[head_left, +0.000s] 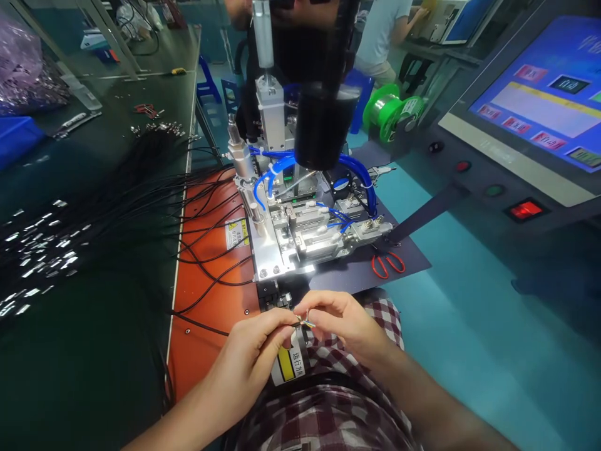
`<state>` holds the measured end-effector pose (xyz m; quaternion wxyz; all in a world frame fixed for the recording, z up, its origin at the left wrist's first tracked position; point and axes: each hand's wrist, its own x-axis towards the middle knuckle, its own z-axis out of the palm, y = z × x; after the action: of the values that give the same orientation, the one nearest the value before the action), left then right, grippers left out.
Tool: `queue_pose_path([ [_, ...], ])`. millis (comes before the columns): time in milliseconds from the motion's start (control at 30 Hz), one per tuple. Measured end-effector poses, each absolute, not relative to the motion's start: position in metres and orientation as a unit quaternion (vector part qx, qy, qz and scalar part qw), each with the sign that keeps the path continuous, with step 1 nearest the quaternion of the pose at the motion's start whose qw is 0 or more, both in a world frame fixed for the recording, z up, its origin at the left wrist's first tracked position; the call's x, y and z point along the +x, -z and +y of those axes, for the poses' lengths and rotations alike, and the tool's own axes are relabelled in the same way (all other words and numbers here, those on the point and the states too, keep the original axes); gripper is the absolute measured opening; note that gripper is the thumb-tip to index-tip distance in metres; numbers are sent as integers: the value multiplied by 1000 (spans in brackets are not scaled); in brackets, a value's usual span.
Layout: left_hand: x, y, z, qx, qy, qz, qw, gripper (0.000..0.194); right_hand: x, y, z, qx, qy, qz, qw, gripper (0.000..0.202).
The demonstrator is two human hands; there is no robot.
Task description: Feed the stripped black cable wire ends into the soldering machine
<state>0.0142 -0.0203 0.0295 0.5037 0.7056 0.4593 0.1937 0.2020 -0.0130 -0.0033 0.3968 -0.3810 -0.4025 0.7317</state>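
Note:
Close to my lap, my left hand (pixel 256 344) is closed in a pinch on a black cable (pixel 209 327) near its stripped end. Thin coloured wires (pixel 308 323), among them blue, yellow and white, fan out of that end. The fingers of my right hand (pixel 345 322) are closed around these wires; the fingertips partly hide the exact grip. Just beyond both hands stands a metal bench machine (pixel 305 238) with blue air tubes (pixel 282 166). Below the fingers a white-and-yellow label (pixel 288 363) shows on a part at the machine's front.
Many black cables with shiny ends (pixel 42 250) lie on the dark table (pixel 94 376) at left. Several run over the orange plate (pixel 206 269). Red-handled scissors (pixel 388 265) lie right of the machine. A touch screen (pixel 539 94) and green wire spool (pixel 389 113) stand beyond; another person (pixel 382 37) is behind.

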Motion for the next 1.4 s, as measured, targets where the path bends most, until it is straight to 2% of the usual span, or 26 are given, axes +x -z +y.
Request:
queue_pose_path([
  [167,14,-30,-20,711,-183,456,504,17,189,10,-17,-337,-772,-297,449,13],
  [433,19,-29,-18,646,-204,489,549,16,181,7,-20,-364,-788,-164,468,23],
  [633,19,-27,-20,613,-212,512,563,16,187,10,-31,-417,-746,-239,462,24],
  [1167,17,-29,-18,576,-229,502,603,12,178,15,-31,-372,-773,-250,449,30],
  [1267,16,-29,-18,603,-233,503,573,12,180,11,-28,-398,-768,-264,427,31],
  [1400,17,-30,-18,625,-237,493,557,12,188,-1,-22,-446,-715,-376,385,29],
])
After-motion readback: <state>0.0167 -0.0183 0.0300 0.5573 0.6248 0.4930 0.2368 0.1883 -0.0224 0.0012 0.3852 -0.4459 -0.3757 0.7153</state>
